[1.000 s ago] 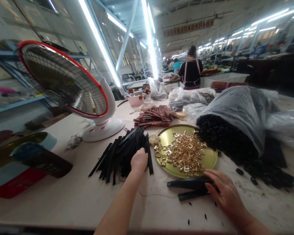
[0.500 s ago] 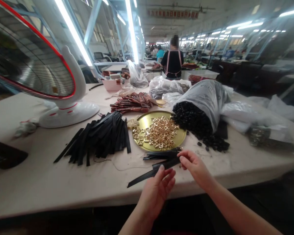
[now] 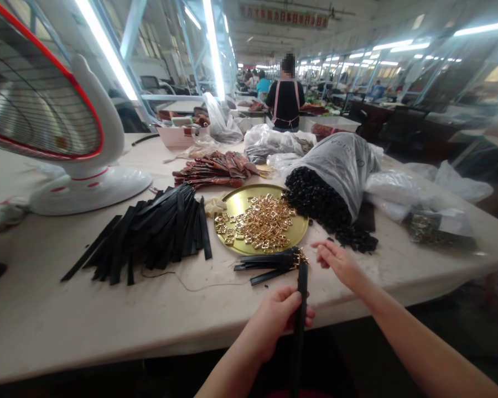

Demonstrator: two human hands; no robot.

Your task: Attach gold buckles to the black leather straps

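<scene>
My left hand (image 3: 283,315) is closed around a black strap (image 3: 302,284), thumb on top. The strap runs from beside the small pile down past the table's front edge. My right hand (image 3: 336,262) is up and to the right of it, apart from the strap. Its fingers are curled together, and anything between them is too small to make out. Just left of the strap's top lies a small bunch of black straps (image 3: 265,260) with gold buckles at one end. Behind it a gold round tray (image 3: 232,199) carries a heap of gold buckles (image 3: 269,221).
A large pile of black straps (image 3: 149,232) lies at left, brown strips (image 3: 219,168) behind. At right, a plastic bag (image 3: 336,160) spills small black pieces (image 3: 323,193). A white fan (image 3: 91,188) stands far left. A person in an apron (image 3: 288,99) stands beyond the table.
The strap in my left hand has swung from lying leftward to pointing toward me. My right hand has let go of its end and moved right. The whole view has shifted slightly.
</scene>
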